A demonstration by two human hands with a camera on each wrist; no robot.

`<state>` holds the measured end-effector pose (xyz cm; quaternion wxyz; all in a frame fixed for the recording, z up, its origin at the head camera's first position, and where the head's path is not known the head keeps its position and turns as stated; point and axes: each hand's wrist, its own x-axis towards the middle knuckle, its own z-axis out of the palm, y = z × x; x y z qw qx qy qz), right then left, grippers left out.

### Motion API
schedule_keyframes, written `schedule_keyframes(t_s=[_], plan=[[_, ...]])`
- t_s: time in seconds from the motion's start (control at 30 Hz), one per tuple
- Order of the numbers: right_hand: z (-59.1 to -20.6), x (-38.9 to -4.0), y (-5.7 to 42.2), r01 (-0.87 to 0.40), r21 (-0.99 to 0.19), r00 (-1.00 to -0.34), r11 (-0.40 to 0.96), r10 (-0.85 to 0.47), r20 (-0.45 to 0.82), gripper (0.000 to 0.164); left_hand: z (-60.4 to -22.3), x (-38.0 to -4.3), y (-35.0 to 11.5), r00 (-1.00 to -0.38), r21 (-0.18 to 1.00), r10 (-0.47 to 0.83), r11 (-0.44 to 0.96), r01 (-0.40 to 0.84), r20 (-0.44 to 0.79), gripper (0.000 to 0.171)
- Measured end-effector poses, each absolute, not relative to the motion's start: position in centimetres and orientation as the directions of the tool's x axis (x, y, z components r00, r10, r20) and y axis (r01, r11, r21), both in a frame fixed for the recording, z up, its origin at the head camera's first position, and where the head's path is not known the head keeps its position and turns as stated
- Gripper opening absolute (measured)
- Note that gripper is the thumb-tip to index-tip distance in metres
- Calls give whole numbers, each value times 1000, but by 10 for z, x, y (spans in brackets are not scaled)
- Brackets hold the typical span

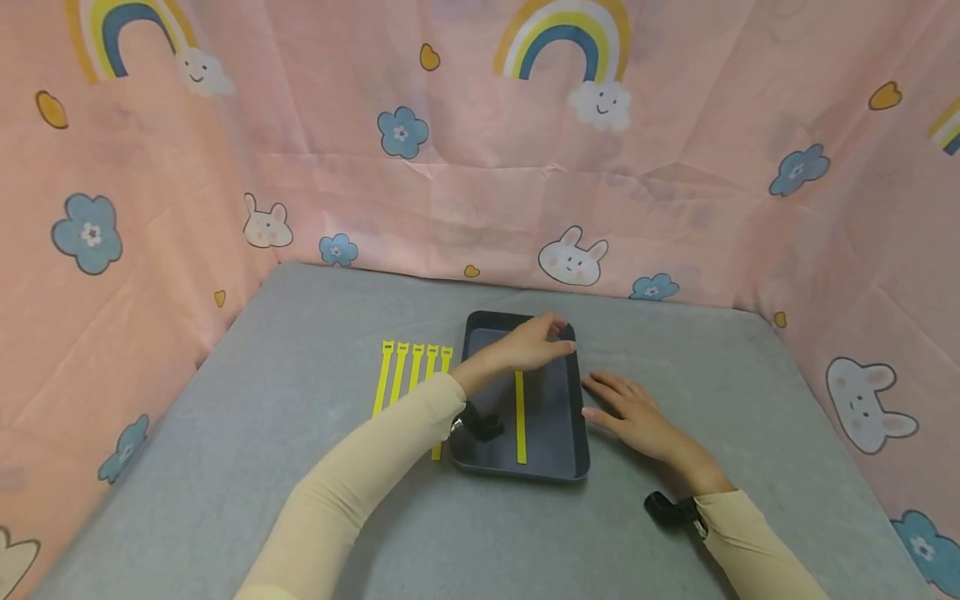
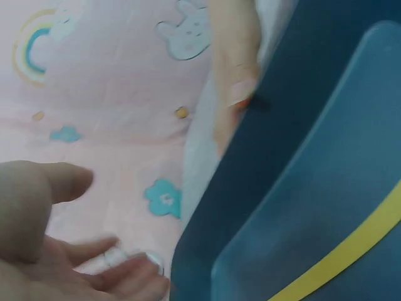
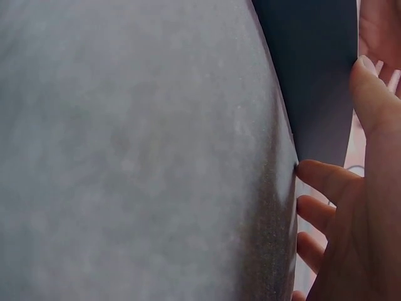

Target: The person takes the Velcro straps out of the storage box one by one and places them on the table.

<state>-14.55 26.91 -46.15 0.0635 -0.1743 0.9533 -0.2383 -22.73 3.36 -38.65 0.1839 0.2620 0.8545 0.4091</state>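
A dark grey rectangular tray (image 1: 555,454) lies on the table, with one yellow strap (image 1: 521,425) lengthwise on its floor. My left hand (image 1: 528,343) reaches across the tray's far end, near its far right corner. In the left wrist view, its thumb and fingers (image 2: 125,276) are spread with nothing between them. My right hand (image 1: 637,421) is beside the tray's right side; in the right wrist view the thumb (image 3: 369,88) is at the rim and a fingertip is low at the outer wall. Left of the tray, several yellow straps (image 1: 399,371) with slotted heads lie side by side, partly hidden by my left sleeve.
The grey tabletop (image 1: 300,350) spreads around the tray. A pink curtain (image 1: 337,192) with rainbows, flowers and rabbits encloses the back and both sides. A black wrist camera (image 1: 667,510) sits on my right wrist, another (image 1: 480,423) on my left, over the tray.
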Motion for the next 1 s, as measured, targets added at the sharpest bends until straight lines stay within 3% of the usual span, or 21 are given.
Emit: schedule_keyframes(t_s=[0.17,0.47,1.0], plan=[[-462,-145,269,-298,-476,-932,827,-361,-44,64,-390,-239,24,-832,882,553,366,296,50,42],[-462,-144,270,-299,-492,-932,818,-361,-33,63,-412,-247,15,-862,910,486,275,310,146,35],[-462,-145,269,-282,-478,-937,832,-345,-47,65,-444,-259,5,-911,898,402,361,252,94,27]])
